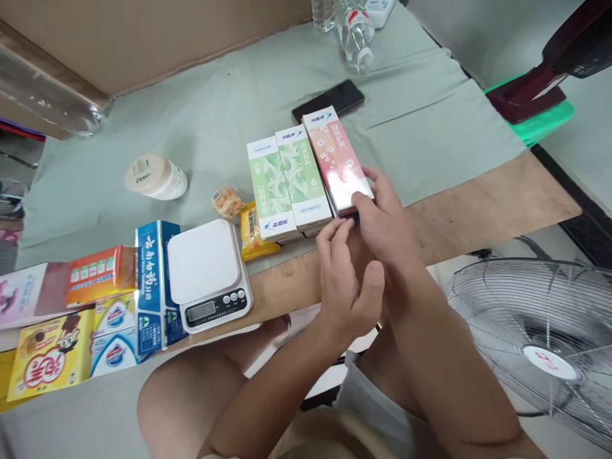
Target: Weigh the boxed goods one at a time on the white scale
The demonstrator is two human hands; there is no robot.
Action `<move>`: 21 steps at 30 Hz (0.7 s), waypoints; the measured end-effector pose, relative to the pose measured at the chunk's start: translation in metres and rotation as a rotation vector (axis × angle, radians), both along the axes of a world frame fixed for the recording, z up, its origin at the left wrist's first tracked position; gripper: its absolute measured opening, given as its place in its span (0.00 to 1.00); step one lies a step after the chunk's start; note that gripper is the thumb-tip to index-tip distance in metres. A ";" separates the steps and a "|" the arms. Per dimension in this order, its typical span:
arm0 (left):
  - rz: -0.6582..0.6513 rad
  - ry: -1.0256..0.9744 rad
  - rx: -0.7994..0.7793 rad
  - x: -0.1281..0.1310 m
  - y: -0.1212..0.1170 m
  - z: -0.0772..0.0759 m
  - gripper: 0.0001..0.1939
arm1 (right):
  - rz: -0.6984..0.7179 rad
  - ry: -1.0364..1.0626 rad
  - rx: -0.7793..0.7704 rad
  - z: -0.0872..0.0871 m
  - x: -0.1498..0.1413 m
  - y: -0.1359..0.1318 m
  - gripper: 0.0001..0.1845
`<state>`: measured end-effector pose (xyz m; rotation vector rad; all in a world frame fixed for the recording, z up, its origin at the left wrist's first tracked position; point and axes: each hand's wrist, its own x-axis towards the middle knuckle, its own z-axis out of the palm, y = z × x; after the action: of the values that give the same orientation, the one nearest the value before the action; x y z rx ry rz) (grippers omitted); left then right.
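Though near, black phone (343,98) behind pink box (335,156)

A black phone (347,97) and clear bottle (354,32) lie on cloth (205,115).

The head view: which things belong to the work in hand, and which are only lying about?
Seemingly in the work:
pink box, gripped by the right hand
left hand, near its close end
two green boxes beside it

Apparently just lying about:
black phone
capped bottle
Dove jar
digital scale
fan
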<state>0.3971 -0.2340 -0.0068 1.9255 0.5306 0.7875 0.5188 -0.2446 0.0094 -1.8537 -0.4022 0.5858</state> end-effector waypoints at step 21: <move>0.116 -0.107 -0.150 -0.083 0.082 0.056 0.34 | 0.139 -0.131 0.538 0.037 -0.080 0.013 0.31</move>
<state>0.3139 -0.1524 0.0491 1.7164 0.6224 0.8945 0.4386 -0.2315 0.0467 -1.3564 -0.7050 0.3985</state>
